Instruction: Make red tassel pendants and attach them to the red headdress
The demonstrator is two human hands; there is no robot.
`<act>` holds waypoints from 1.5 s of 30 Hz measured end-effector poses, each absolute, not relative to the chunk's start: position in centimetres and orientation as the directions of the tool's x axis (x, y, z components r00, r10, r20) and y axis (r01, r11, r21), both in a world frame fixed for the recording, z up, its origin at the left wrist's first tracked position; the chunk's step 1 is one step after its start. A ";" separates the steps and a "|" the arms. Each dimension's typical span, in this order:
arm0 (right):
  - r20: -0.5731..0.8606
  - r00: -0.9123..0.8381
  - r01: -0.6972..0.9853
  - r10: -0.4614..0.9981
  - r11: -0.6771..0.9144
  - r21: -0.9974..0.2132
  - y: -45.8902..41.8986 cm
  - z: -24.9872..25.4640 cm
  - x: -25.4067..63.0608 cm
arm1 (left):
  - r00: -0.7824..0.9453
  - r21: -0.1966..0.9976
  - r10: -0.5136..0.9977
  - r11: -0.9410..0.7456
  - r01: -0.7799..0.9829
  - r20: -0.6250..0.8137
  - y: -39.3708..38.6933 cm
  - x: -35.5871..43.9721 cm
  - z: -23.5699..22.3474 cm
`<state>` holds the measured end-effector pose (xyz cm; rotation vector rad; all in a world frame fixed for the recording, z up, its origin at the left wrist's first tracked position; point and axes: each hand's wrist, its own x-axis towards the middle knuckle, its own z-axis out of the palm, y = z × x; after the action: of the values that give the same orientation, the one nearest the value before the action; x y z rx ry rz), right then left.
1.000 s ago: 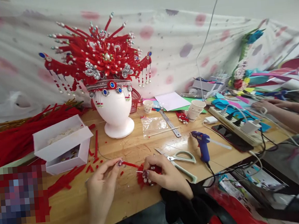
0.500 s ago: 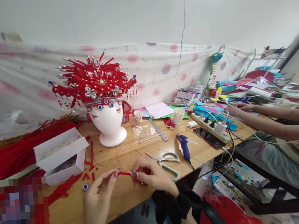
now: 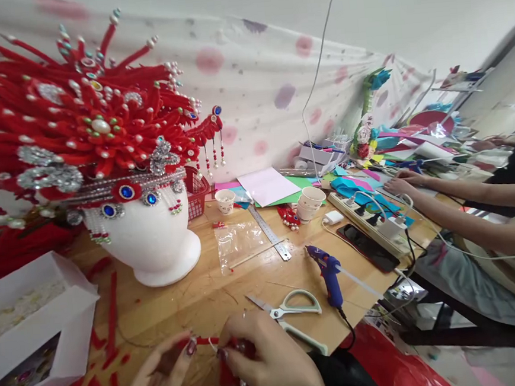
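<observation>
Low in the view, a short red chenille strip (image 3: 206, 340) stretches between my two hands. My left hand (image 3: 162, 373) pinches its left end between thumb and fingertips. At the other end, my right hand (image 3: 268, 353) is closed on the strip, with a thin whitish thread-like piece by the fingertips. Red material with beads shows under the right hand, partly hidden. Just beyond that hand lie scissors (image 3: 276, 314), blades apart. To the left, red chenille offcuts (image 3: 111, 314) are scattered on the wooden table (image 3: 181, 306).
A red beaded headdress (image 3: 114, 127) sits on a white foam head (image 3: 150, 243). Left is an open white box (image 3: 76, 326). Beyond the hands are a ruler (image 3: 269, 232), paper cups (image 3: 310, 203), a blue glue gun (image 3: 329, 276), a phone (image 3: 369, 248) and a power strip (image 3: 366, 220). A co-worker's arms (image 3: 463, 200) rest at right.
The view has come nearer the table, so the headdress looks larger and the hands sit lower. Both hands still hold the red strip.
</observation>
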<state>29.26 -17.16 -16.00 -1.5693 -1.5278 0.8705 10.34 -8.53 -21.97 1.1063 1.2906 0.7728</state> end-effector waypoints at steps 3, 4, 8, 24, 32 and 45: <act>0.136 0.004 0.492 0.991 0.117 -0.863 -17.7 -16.2 29.1 | 0.165 0.945 0.935 0.290 0.150 -0.313 -9.2 11.0 -21.1; 0.156 -0.009 0.500 0.988 0.139 -0.855 -18.0 -16.2 29.2 | 0.157 0.953 0.944 0.269 0.138 -0.289 -9.5 11.2 -20.8; 0.225 0.038 0.521 0.974 0.173 -0.836 -19.5 -16.6 29.8 | 0.039 0.978 0.987 0.162 -0.128 -0.158 -10.3 11.5 -19.4; 0.403 0.277 0.467 0.872 0.244 -0.850 -20.2 -18.8 28.8 | 0.011 0.925 0.998 0.060 -0.376 -0.060 -12.9 13.4 -18.4; 0.427 0.221 0.490 0.877 0.278 -0.826 -19.6 -19.3 28.3 | 0.011 0.925 0.999 0.053 -0.377 -0.053 -12.8 13.6 -19.3; 0.501 0.182 0.647 0.846 0.280 -0.709 -19.5 -19.1 27.7 | 0.041 0.924 0.999 -0.017 -0.383 0.035 -13.2 13.0 -19.6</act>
<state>27.74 -19.48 -19.08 -1.4352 -1.5335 0.2459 13.02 -13.20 -19.59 0.9562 0.8709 1.3548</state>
